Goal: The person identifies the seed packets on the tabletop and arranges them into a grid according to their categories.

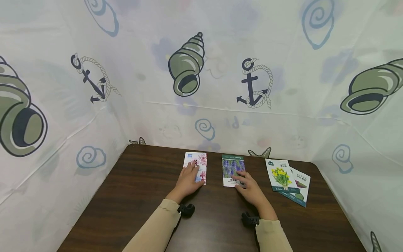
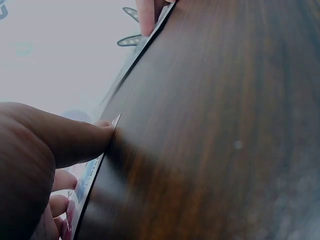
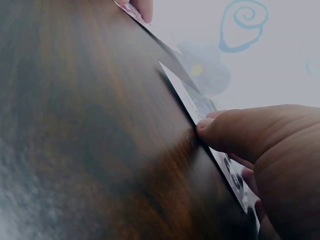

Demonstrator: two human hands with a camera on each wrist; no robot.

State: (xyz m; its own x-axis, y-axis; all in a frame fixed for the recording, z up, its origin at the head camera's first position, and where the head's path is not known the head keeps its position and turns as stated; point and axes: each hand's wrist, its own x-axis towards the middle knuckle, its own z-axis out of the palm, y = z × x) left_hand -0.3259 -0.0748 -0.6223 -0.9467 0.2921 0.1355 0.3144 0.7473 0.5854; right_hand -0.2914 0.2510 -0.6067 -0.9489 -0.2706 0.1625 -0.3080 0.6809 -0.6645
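A dark wood-grain table point(image 1: 217, 213) stands before printed cloth point(image 1: 220, 45). Near the far edge, my left hand point(image 1: 187, 180), fingers extended, rests on a pink-flowered packet point(image 1: 203, 161); my right point(image 1: 251, 189), fingers spread, touches a purple-flowered packet point(image 1: 233, 166). Both long axes run roughly far-to-near.

The dark brown, wood-grained tabletop point(image 1: 126, 189) has rounded far corners. Near its far edge rest, left of the middle, a white pink-blossom packet point(image 1: 202, 163) and, just right of the middle, a purple-flower packet point(image 1: 232, 168). Towards the far right corner, a yellow-flower packet point(image 1: 281, 176) partly overlaps a fourth packet point(image 1: 303, 186).
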